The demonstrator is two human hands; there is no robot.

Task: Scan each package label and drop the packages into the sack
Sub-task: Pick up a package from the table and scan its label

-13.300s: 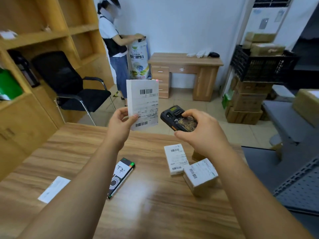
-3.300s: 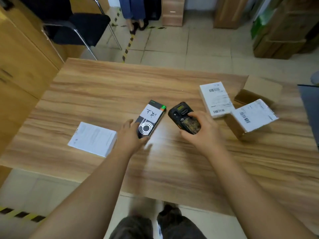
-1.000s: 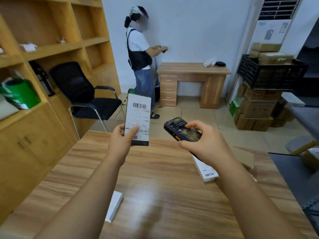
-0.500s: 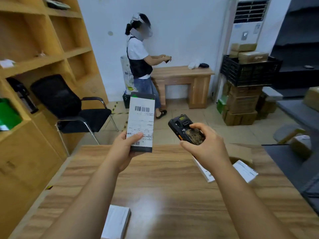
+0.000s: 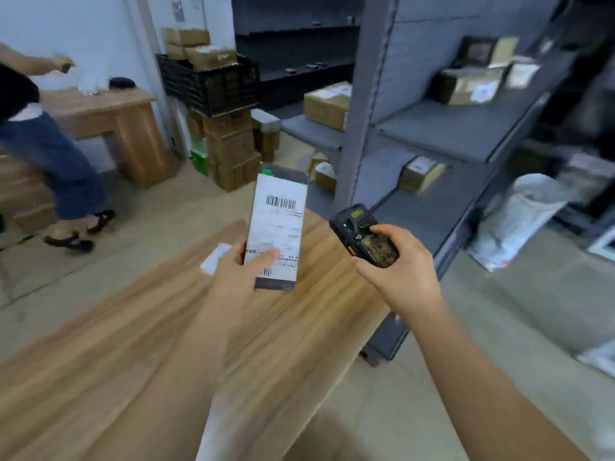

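One package [image 5: 278,227] stands upright in left hand [image 5: 239,271], beside scanner [image 5: 364,236].

left hand [image 5: 238,277]: bare, no glove | right hand [image 5: 397,274]: bare | forearms: uncovered, no sleeves showing

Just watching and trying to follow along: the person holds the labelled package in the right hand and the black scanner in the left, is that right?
Not quite: the hands are swapped. The head view shows the left hand holding the labelled package upright, thumb across its label, while the right hand holds the black scanner.
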